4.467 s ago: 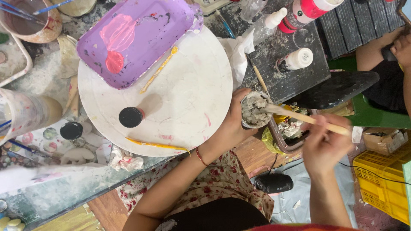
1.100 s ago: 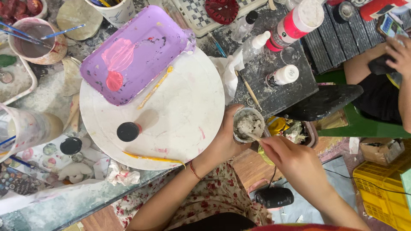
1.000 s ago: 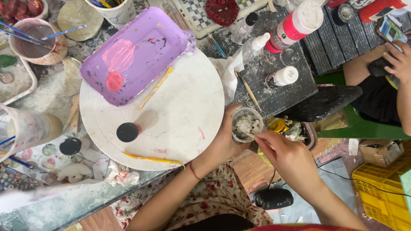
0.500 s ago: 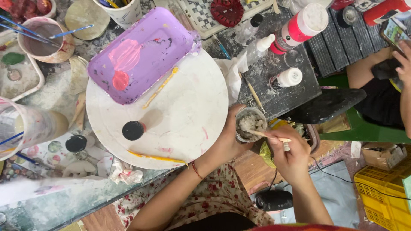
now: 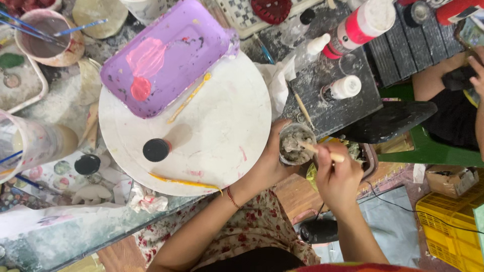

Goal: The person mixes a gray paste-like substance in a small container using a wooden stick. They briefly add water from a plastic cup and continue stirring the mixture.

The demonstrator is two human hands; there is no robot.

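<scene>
The left hand wraps a small cup of grey paste at the bench edge, closed around its wall. The right hand pinches a light, stiff wooden stick, stirring; the cup looks light, possibly slippery.

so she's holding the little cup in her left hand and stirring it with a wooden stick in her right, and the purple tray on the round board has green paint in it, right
Not quite: the paint in the purple tray is pink, not green, as the head view shows. The rest holds: the left hand holds the little cup, the right hand stirs it with a wooden stick, and the tray sits on the round board.
</scene>
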